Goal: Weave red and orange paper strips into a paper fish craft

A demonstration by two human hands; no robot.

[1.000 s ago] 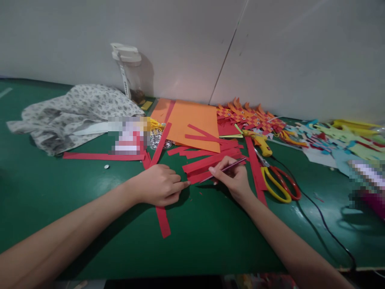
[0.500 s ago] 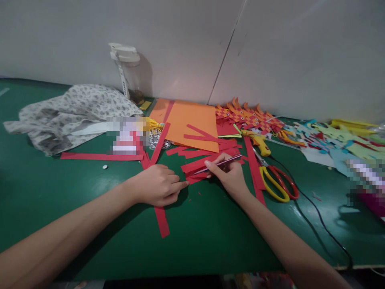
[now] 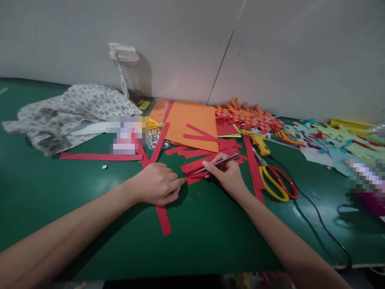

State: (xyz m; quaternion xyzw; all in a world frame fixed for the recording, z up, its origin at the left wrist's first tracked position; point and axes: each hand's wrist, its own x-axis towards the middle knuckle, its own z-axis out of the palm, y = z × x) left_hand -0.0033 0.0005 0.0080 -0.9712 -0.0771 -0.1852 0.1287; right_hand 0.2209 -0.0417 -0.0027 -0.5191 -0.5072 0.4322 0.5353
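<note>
My right hand (image 3: 226, 172) is closed round a slim dark pencil (image 3: 225, 159), whose tip points down-left onto a short red paper piece (image 3: 197, 165). My left hand (image 3: 161, 184) lies across a long red strip (image 3: 163, 220); its fingers are curled, and the index fingertip touches the left end of the short red piece. Whether anything is pinched under the left palm is hidden. More red strips (image 3: 192, 151) lie just beyond the hands, partly on a large orange sheet (image 3: 192, 116).
Scissors (image 3: 274, 184) and a yellow glue gun (image 3: 261, 143) with a black cord lie at right. Woven orange-red paper shapes (image 3: 249, 116) and coloured scraps (image 3: 339, 140) stretch along the back. At left are a patterned cloth (image 3: 81, 108) and a lidded clear cup (image 3: 128, 72).
The pencil and my right hand have shifted slightly left, with the pencil tip lower over the red piece. The left hand has moved very slightly to the left.
</note>
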